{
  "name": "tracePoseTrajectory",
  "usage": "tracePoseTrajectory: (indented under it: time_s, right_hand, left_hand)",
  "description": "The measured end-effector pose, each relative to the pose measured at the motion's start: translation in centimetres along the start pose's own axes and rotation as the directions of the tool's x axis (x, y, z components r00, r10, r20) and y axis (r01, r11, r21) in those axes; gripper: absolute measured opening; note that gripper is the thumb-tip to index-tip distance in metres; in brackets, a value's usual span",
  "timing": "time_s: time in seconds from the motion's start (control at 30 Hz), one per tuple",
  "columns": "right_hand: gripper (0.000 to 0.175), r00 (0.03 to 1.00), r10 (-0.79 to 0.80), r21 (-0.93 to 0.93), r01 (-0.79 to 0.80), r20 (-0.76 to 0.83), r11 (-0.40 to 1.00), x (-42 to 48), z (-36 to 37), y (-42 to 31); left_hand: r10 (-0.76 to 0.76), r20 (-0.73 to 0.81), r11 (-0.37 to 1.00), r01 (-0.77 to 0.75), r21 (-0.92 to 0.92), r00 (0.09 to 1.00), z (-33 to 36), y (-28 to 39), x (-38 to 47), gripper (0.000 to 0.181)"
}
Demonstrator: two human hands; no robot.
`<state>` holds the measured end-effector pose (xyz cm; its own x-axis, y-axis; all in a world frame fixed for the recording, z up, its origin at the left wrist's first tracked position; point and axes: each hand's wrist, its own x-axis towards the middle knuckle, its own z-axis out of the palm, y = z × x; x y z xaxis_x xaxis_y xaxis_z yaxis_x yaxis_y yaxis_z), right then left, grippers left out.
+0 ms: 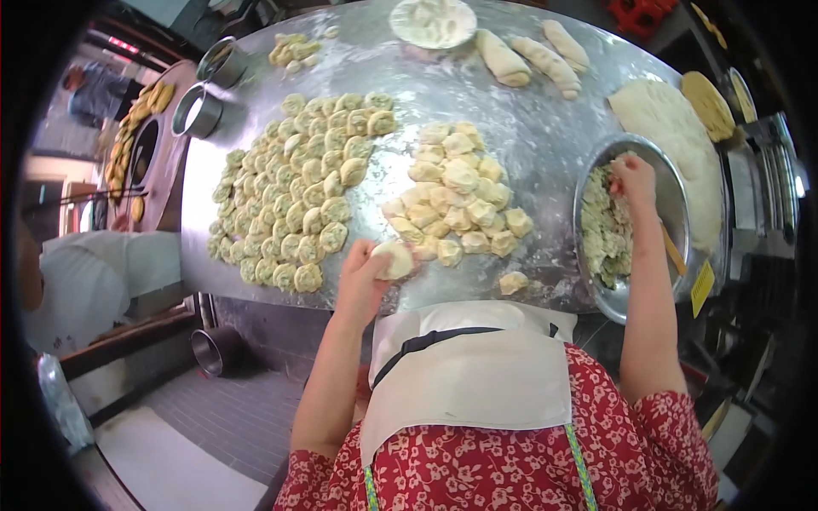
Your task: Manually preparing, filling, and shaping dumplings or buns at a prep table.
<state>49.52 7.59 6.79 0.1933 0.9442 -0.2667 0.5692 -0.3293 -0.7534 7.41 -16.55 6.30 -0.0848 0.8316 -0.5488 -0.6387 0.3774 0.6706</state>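
Note:
My left hand (364, 274) holds a flattened round of dough (393, 260) over the near edge of the metal table (358, 214). Over at the right, my right hand (632, 179) is inside a large steel bowl (668, 169), its fingers bunched at the pale green-flecked filling (601, 223). Whether filling is pinched in those fingers is hard to make out. Just beyond my left hand lies a heap of plain dough pieces (460, 175). Left of that, rows of filled dough buns (297, 191) cover the tabletop. One dough piece (513, 282) sits apart near the front edge.
A large dough slab (677, 140) lies behind the bowl, and a wooden handle (673, 249) leans inside the bowl. Dough rolls (501, 57) and a plate of flour (433, 22) are at the back. Metal pots (197, 112) stand far left, near another person's white-clothed body (96, 287).

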Motion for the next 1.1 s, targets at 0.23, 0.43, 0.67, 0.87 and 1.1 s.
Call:
tracePoseTrajectory:
  time_s: [0.23, 0.43, 0.67, 0.87, 1.1]
  right_hand:
    - [0.020, 0.817, -0.274, 0.345, 0.098, 0.508, 0.933, -14.4, 7.2, -13.5]
    - [0.021, 0.650, -0.690, -0.014, 0.731, 0.319, 0.682, -15.9, 16.6, -12.5]
    - [0.025, 0.759, -0.314, 0.442, 0.040, 0.570, 0.896, -16.6, 17.9, -13.7]
    - [0.017, 0.711, -0.281, 0.144, 0.249, 0.645, 0.958, -14.9, 22.1, -14.9]
    - [0.023, 0.832, -0.335, 0.512, 0.073, 0.442, 0.856, -14.0, 16.7, -18.2]
  left_hand:
    - [-0.048, 0.152, 0.998, 0.055, -0.040, 0.987, 9.0, 3.2, 3.1, 0.030]
    - [0.028, 0.119, 0.992, -0.013, -0.126, 0.993, 10.7, 1.1, 4.5, 0.031]
    - [0.018, 0.126, 0.963, 0.016, -0.267, 0.992, 7.4, 1.4, 5.3, 0.026]
    - [0.042, 0.053, 0.976, -0.029, -0.217, 0.998, 5.1, 1.5, 6.3, 0.020]
    - [0.499, -0.418, 0.862, -0.484, 0.149, 0.759, -5.0, 12.5, 12.1, 0.037]
